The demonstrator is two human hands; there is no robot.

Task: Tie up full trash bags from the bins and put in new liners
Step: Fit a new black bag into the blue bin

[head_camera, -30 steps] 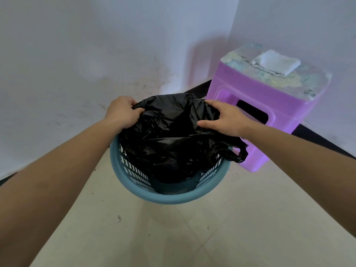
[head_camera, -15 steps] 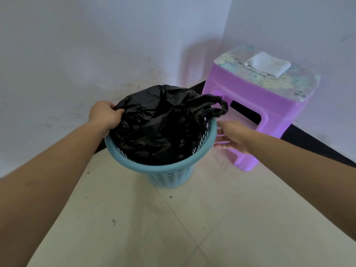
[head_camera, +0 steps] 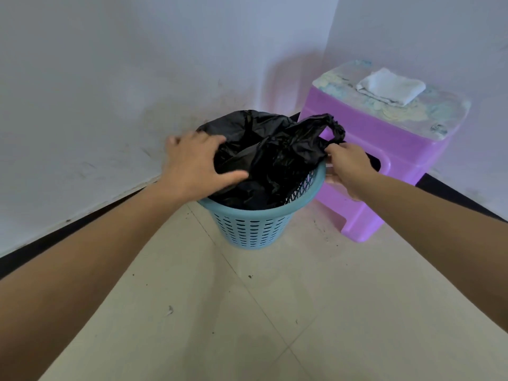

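Reaching over the bin (head_camera: pixel 255 229), left hand (head_camera: pixel 192 165) lies spread on the black bag (head_camera: pixel 277 158), right hand (head_camera: pixel 347 168) pinching its handle.

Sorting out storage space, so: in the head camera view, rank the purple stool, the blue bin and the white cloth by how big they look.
1. purple stool
2. blue bin
3. white cloth, clearly smallest

The stool stands slightly farther off, so its lead holds.

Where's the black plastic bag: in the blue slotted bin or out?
In: the black plastic bag lies inside the blue slotted bin's rim.
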